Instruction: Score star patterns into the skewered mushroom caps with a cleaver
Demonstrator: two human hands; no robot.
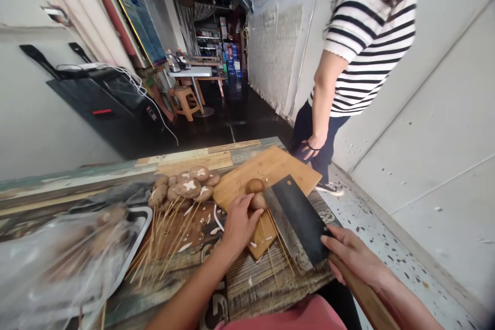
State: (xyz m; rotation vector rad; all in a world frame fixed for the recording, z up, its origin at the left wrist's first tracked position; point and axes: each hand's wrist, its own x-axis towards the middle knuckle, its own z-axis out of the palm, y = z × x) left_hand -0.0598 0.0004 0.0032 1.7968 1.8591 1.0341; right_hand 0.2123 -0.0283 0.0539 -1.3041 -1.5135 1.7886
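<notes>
My left hand pinches a brown mushroom between thumb and fingers, on a wooden cutting board. Just beyond it another mushroom lies on the board. Two thin bamboo skewers stretch from these mushrooms toward me. My right hand is closed round the wooden handle of a cleaver, whose broad dark blade slants beside the mushrooms. Left of the board is a pile of skewered mushrooms, several with white crosses cut in their caps, their sticks pointing toward me.
A white-rimmed tray with a clear plastic bag over it stands at left. Pale mushroom scraps dot the tabletop. Past the board's right corner stands a person in a striped top. A stool is farther back.
</notes>
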